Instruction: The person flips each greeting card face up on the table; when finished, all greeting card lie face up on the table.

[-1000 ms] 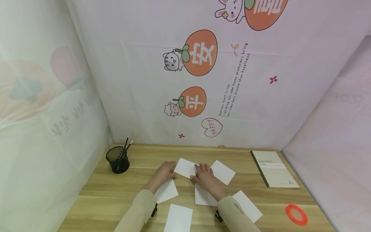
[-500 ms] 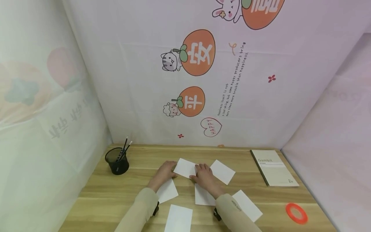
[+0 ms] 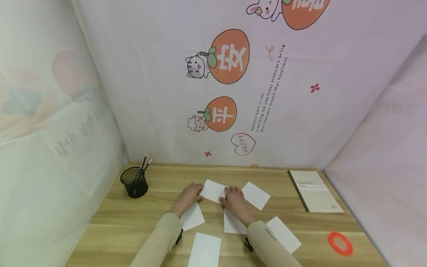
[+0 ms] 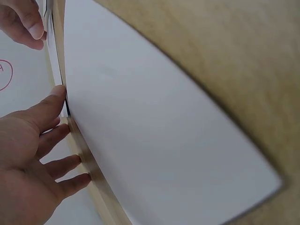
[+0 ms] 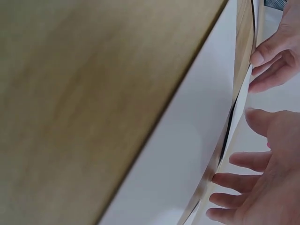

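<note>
A blank white card (image 3: pixel 212 191) lies at the far middle of the table, between my two hands. At its left end my left hand (image 3: pixel 187 198) rests with fingers loosely extended, the thumb (image 4: pixel 57 93) right at the card's edge. My right hand (image 3: pixel 236 203) lies over its right end, and the fingers (image 5: pixel 234 182) are spread and nearly straight. Beneath the left wrist is another white card (image 3: pixel 193 218), partly covered. A similar card (image 3: pixel 233 222) lies under the right wrist, partly hidden by it.
More white cards lie around: one behind on the right (image 3: pixel 256 195), one by the right sleeve (image 3: pixel 283 235), one in front (image 3: pixel 205 250). A black mesh pen cup (image 3: pixel 136 188) with pencils stands back left. At right are a notebook (image 3: pixel 315 193) and an orange-red ring (image 3: pixel 340 243).
The head view shifts slightly. Both hands stay at the two ends of the far middle card, and the cards keep their places.
</note>
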Motion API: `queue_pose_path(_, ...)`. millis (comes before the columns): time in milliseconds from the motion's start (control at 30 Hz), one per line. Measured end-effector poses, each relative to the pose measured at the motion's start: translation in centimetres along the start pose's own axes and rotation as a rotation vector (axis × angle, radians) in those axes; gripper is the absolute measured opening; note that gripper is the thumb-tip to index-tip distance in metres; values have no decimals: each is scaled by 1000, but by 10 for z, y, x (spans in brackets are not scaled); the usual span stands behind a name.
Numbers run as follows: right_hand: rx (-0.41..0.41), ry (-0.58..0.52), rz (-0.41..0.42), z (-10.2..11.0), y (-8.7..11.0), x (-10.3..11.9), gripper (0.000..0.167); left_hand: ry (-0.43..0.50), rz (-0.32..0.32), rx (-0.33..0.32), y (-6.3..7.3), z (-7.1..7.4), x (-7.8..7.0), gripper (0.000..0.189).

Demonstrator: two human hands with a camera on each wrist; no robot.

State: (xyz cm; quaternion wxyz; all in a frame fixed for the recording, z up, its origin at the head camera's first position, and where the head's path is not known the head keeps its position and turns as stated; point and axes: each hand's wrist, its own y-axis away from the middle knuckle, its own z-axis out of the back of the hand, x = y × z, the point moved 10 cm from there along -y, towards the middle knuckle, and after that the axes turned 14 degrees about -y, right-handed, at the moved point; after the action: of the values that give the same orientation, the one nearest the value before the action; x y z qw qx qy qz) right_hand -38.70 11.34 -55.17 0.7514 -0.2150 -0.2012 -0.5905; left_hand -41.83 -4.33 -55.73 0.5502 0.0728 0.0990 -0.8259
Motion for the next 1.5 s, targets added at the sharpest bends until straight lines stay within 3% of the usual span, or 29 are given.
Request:
queue_pose_path(367,-45,-62,21,8,-9,4,50,26,3,-2,-2,10,-2,52)
queue_pose_path(1067,-107,-294,-27,12,-13,0,41,49,30,17,-1,1,-1,50)
queue_pose_path(1300,-107,-383,-81,13,-14,-7,40,107,51,29,-1,1,-1,49)
queue_pose_path(1500,-144,-415,-33,19,-11,-3,35,175,51,1,-4,2,-1,47)
